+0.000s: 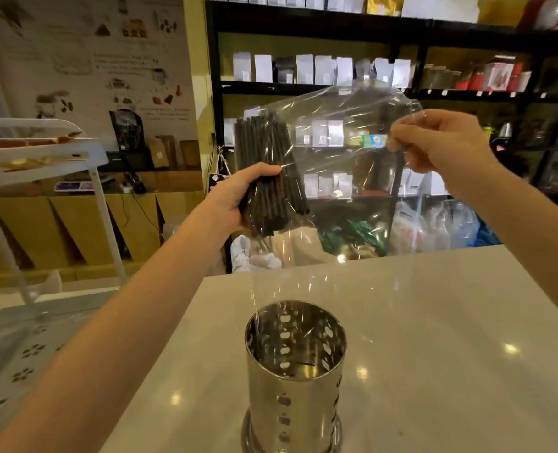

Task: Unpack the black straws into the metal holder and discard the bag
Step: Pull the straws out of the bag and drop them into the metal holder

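The left hand (238, 197) holds the bundle of black straws (267, 174) almost upright through the clear plastic bag (343, 132), the right hand (434, 142) pinches the bag's far side, and the empty metal holder (295, 371) stands on the bench (434, 322) right below, nearer the left hand.

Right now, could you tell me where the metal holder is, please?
The metal holder stands upright on the white counter, low and centre in the head view, below the raised bag of black straws.
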`<state>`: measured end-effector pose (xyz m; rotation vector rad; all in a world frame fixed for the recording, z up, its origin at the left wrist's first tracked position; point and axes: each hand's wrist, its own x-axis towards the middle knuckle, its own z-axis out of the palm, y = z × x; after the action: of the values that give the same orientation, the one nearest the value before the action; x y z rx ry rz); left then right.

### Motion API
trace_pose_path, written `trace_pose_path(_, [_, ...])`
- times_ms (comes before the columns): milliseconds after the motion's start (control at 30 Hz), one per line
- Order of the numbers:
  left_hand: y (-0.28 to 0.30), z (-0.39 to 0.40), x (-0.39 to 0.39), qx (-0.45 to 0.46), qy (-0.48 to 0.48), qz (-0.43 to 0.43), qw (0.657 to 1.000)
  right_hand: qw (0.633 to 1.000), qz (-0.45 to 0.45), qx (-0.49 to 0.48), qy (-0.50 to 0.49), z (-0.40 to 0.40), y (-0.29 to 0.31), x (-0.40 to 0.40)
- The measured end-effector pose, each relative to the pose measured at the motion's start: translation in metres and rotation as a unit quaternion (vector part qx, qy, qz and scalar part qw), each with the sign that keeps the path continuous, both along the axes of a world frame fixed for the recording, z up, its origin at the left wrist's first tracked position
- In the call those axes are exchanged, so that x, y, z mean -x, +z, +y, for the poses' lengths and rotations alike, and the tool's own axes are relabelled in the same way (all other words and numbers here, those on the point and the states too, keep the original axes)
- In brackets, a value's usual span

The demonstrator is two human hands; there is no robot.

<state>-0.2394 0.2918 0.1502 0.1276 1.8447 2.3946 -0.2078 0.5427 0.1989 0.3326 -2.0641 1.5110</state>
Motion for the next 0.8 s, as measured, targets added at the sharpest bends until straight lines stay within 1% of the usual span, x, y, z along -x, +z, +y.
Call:
trace_pose_path(100, [-0.006, -0.002, -0.005, -0.009, 0.000, 0.026, 1.000, 0.999, 0.032, 0.017, 0.012, -0.001, -0.011, -0.008])
trace_pose_path(233, [-0.015, -0.004, -0.018, -0.041, -0.025, 0.067, 0.997, 0.997, 0.072, 0.022, 0.012, -0.004, -0.022, -0.026])
trace_pose_path(400, [-0.030, -0.003, -0.030, -0.056, -0.026, 0.131, 0.989, 0.991, 0.126, 0.021, 0.030, -0.009, -0.034, -0.048])
trace_pose_path(500, [-0.036, -0.004, -0.034, -0.055, -0.022, 0.148, 0.987, 0.986, 0.161, 0.011, 0.026, -0.011, -0.040, -0.054])
trace_pose_path(633, [-0.041, -0.007, -0.035, -0.047, -0.050, 0.176, 0.982, 0.983, 0.181, 0.009, 0.020, -0.012, -0.041, -0.059])
trace_pose_path(800, [-0.033, -0.011, -0.032, -0.050, -0.049, 0.173, 0.982, 0.978, 0.208, 0.000, 0.017, -0.013, -0.036, -0.061])
